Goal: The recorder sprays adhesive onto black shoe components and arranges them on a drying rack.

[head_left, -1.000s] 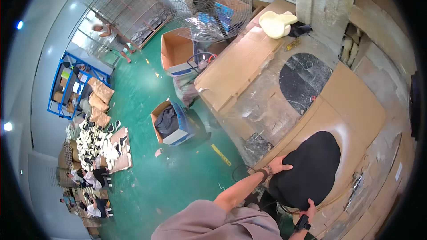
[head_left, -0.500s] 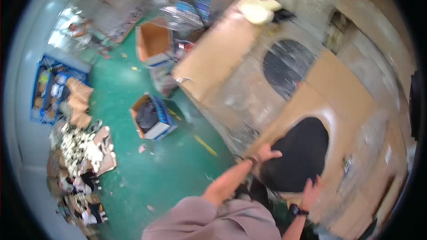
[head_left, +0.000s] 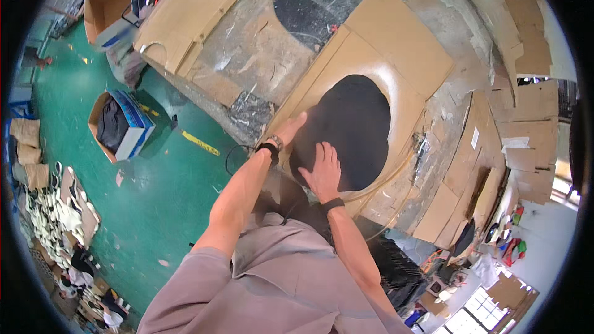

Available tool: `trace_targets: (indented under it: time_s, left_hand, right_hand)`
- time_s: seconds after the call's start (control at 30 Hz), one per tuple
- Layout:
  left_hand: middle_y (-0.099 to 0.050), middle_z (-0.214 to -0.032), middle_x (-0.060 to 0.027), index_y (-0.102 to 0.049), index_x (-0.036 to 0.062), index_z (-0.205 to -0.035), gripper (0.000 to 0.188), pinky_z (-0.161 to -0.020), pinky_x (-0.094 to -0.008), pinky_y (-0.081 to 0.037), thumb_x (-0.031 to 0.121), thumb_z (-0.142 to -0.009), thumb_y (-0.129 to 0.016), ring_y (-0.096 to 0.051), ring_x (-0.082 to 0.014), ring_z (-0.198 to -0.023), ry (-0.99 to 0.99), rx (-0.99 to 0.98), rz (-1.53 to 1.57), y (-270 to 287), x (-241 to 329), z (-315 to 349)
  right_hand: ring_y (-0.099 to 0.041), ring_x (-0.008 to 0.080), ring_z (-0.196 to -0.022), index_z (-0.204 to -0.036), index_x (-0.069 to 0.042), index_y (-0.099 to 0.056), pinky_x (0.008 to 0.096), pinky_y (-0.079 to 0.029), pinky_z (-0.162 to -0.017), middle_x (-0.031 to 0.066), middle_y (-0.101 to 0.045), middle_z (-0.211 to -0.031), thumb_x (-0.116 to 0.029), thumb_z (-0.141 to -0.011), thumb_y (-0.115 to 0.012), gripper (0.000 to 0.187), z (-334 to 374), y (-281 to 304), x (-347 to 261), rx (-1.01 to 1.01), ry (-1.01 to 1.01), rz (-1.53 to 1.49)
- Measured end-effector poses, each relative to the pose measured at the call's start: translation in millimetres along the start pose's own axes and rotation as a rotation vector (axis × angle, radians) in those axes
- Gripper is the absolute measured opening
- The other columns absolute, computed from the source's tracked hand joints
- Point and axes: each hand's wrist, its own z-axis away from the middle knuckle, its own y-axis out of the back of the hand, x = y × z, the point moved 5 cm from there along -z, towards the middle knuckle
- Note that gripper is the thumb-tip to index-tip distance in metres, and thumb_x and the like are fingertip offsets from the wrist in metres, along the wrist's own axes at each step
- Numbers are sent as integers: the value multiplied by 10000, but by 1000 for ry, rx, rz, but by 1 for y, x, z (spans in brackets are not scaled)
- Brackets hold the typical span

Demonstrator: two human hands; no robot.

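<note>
A black rounded sheet with a wavy outline (head_left: 356, 130) lies on a brown cardboard panel (head_left: 399, 40) on the worktable. Pale overspray shows around its upper right edge. My left hand (head_left: 291, 128) is at the sheet's left edge, fingers stretched out together, with a bracelet and a dark band on the wrist. Lower down, my right hand (head_left: 323, 173) rests flat on the sheet with fingers spread and a dark band on its wrist. Neither hand shows anything gripped.
A small metal tool (head_left: 421, 143) with a hose lies right of the sheet. Beyond is a worn black oval (head_left: 318, 6) on the table. A carton with dark pieces (head_left: 120, 125) stands on the green floor (head_left: 161, 192). Pale cut pieces (head_left: 52, 216) are heaped at far left.
My view has swung right, so the table and sheet appear further left. My right hand has come from beside the sheet's lower right edge onto the sheet; my left hand stays near its left edge.
</note>
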Motion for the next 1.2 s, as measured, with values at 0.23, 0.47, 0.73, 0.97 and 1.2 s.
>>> trace_targets:
  time_s: [0.23, 0.47, 0.73, 0.97, 1.2]
  left_hand:
    - [-666, -1389, -174, -622, -44, -1404, 862, -1126, -393, -414, 715, -1034, -450, -592, -285, -1302, 22, 16, 48, 1, 18, 11]
    - [-741, -1180, -223, -715, 38, -1220, 636, -973, -466, -498, 606, -1045, -489, -686, -356, -1114, -266, 229, -136, 7, 58, 38]
    - [-611, -1479, -224, -598, -21, -1448, 1040, -1154, -412, -395, 863, -969, -333, -549, -355, -1393, 25, -54, -173, -7, 28, 16]
    - [-690, -1331, -215, -588, 3, -1471, 1142, -952, -483, -539, 954, -880, -363, -661, -333, -1208, 272, -211, 171, -13, 10, 50]
    - [-608, -1445, -214, -542, 9, -1504, 1120, -977, -523, -548, 934, -885, -410, -650, -384, -1197, 242, -200, 193, -12, -4, 50]
  right_hand:
    - [-449, 386, -1420, -1469, -7, -467, 509, -459, -1089, 168, -472, -1525, -240, -758, -856, 844, 3, -18, -2, 19, -7, 75]
    - [-570, 374, -1196, -1240, 20, -588, 469, -527, -963, 178, -578, -1277, -104, -803, -689, 465, -10, -18, -30, 89, -56, 265]
    - [-453, 364, -1426, -1399, 23, -516, 468, -482, -1052, 157, -480, -1483, -167, -717, -840, 778, -7, -33, -20, 51, -138, 319]
    - [-453, 382, -1413, -1408, 39, -507, 462, -489, -1047, 184, -469, -1487, -204, -738, -854, 793, -5, -35, -14, 26, -82, 334]
    - [-450, 386, -1412, -1433, 63, -473, 455, -496, -1063, 200, -454, -1501, -236, -760, -859, 831, -7, -38, -14, -47, -64, 372]
